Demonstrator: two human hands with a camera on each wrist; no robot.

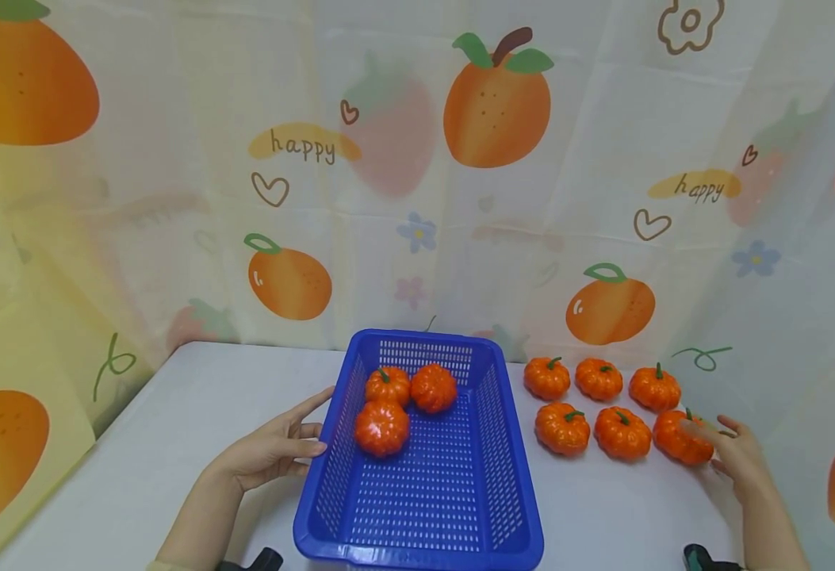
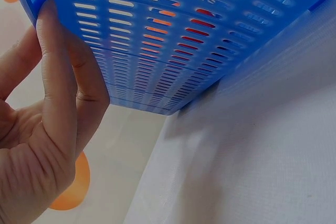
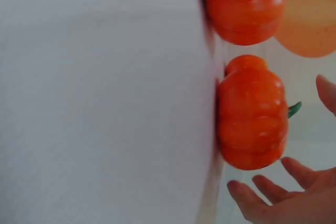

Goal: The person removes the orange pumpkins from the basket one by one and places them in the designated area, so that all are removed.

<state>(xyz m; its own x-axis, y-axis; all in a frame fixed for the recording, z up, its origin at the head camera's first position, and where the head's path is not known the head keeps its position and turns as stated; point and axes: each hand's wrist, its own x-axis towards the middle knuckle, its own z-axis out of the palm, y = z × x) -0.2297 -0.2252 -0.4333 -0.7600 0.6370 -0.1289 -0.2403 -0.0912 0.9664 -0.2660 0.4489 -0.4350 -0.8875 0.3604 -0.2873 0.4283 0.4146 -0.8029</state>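
Note:
A blue plastic basket with slotted walls stands on the white table, holding three small orange pumpkins, one of them a pumpkin nearest the front. My left hand touches the outside of its left rim with loosely bent fingers; the left wrist view shows a fingertip under the rim. To the right of the basket, several pumpkins lie in two rows. My right hand is at the front row's rightmost pumpkin, fingers spread around its right side. In the right wrist view, thumb and fingers stand apart beside a pumpkin.
The white table carries the basket and pumpkins. Behind it hangs a fruit-printed curtain. The back row's rightmost pumpkin sits close behind the one by my right hand. A dark wrist strap piece shows at the bottom edge.

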